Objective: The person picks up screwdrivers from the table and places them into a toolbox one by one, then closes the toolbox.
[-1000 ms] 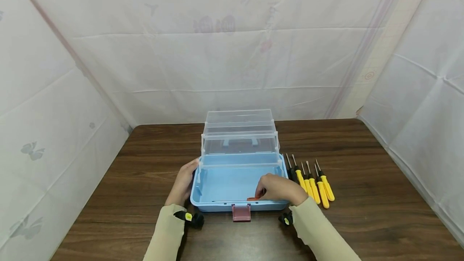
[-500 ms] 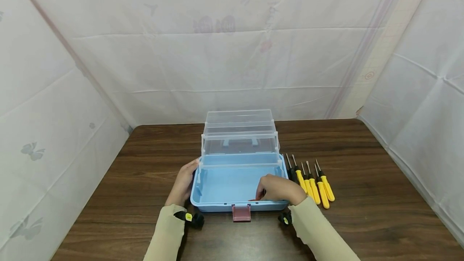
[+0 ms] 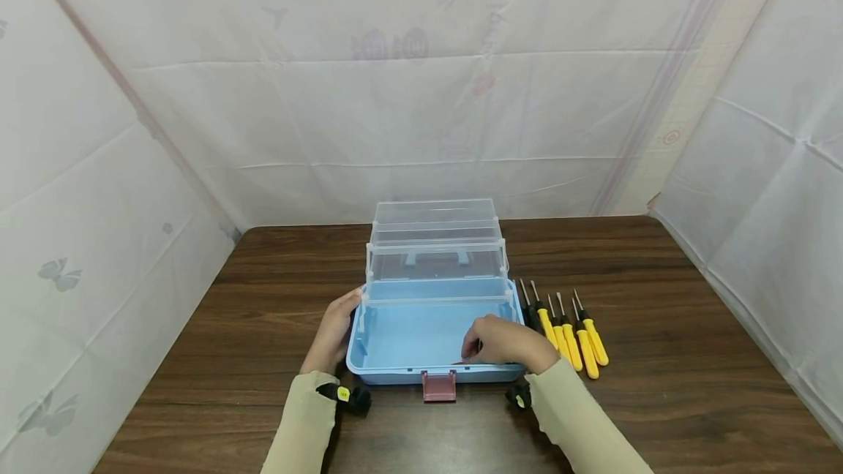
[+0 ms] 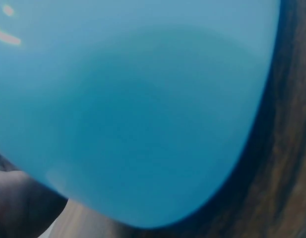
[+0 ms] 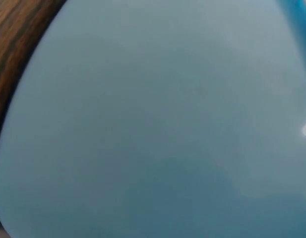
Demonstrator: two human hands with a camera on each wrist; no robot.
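Right hand shifted left inside toolbox.

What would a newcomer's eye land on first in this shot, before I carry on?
Likely the open blue toolbox in the middle of the dark wooden table, its clear trays folded up behind it. Next, the row of yellow-handled screwdrivers lying on the table just right of the box. The left hand rests on the box's left side, while the right hand reaches inside near the front wall, above the reddish latch.
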